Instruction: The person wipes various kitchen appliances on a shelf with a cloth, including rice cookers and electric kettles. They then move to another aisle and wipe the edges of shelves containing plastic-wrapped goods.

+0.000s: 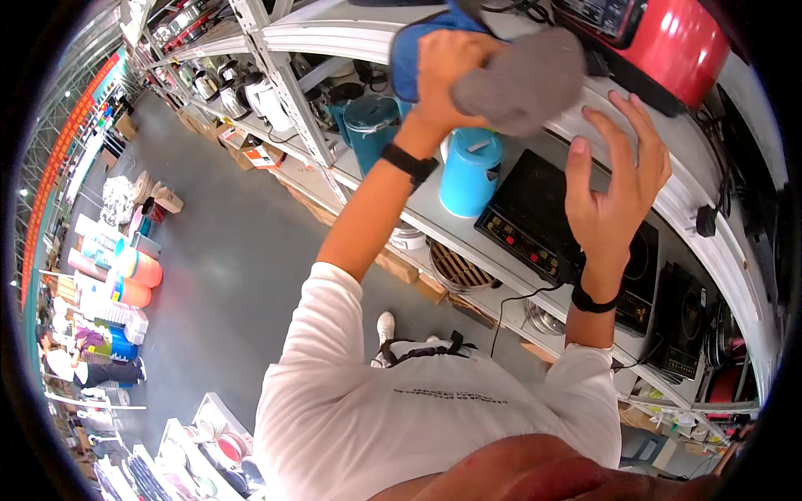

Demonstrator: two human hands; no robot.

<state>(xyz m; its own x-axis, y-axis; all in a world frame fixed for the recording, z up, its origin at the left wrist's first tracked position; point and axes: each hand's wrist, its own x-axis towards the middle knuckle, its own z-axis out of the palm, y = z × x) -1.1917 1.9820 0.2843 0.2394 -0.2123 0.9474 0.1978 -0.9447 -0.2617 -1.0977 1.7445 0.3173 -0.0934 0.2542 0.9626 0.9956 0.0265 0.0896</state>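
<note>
My left hand (pixel 447 71) is raised over the upper shelf, its fingers closed round a soft-looking grey-and-blue cloth thing. The rounded grey part (pixel 530 83) sticks out to the right of the fist, and the blue part (pixel 407 63) shows on its left; its exact kind I cannot tell. My right hand (pixel 614 179) holds nothing. Its fingers are spread, above a black induction cooker (pixel 539 217) and apart from the grey part. Between and below the hands, a light blue kettle (pixel 471 175) stands on the shelf beneath.
A red appliance (pixel 681 50) sits on the upper shelf at the right. More black cookers (pixel 681 321) and a plug (pixel 707 221) are near my right arm. White kettles (pixel 266 102) stand farther left. A white shelf post (pixel 288 100) rises left of my left arm.
</note>
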